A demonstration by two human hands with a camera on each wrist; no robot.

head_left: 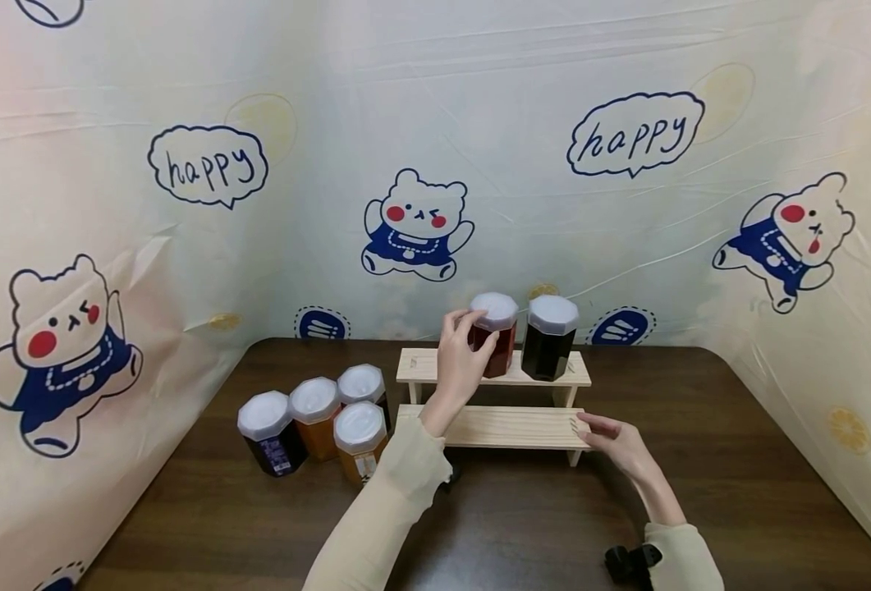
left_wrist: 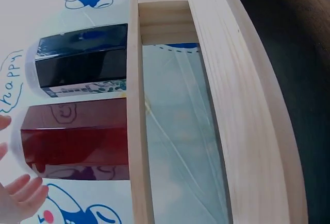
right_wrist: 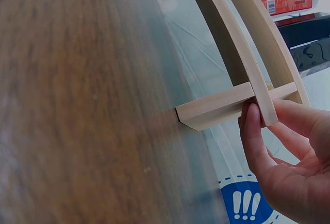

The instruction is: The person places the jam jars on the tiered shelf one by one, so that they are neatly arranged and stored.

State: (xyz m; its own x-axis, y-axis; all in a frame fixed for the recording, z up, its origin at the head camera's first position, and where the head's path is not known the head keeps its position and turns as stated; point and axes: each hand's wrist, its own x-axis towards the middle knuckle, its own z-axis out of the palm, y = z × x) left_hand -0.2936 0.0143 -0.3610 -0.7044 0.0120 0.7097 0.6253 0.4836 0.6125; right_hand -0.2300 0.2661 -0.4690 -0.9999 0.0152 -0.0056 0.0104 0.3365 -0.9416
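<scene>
A two-step wooden shelf (head_left: 509,427) stands on the table. On its upper step are a dark red jar (head_left: 498,355) and a near-black jar (head_left: 548,351), side by side, both upright with whitish octagonal lids. My left hand (head_left: 459,361) reaches over the lower step and holds the red jar near its lid, fingers curved about it; the left wrist view shows fingertips (left_wrist: 32,195) beside the jar, whose base meets the step. With thumb and fingers, my right hand (head_left: 620,443) pinches the right end of the lower step, also seen in the right wrist view (right_wrist: 294,157).
Left of the shelf, several lidded jars cluster on the brown table (head_left: 184,509): a dark one (head_left: 276,451), an amber one (head_left: 318,435), another amber one in front (head_left: 361,462) and a dark one behind. A printed curtain (head_left: 509,230) hangs behind the table and along its sides.
</scene>
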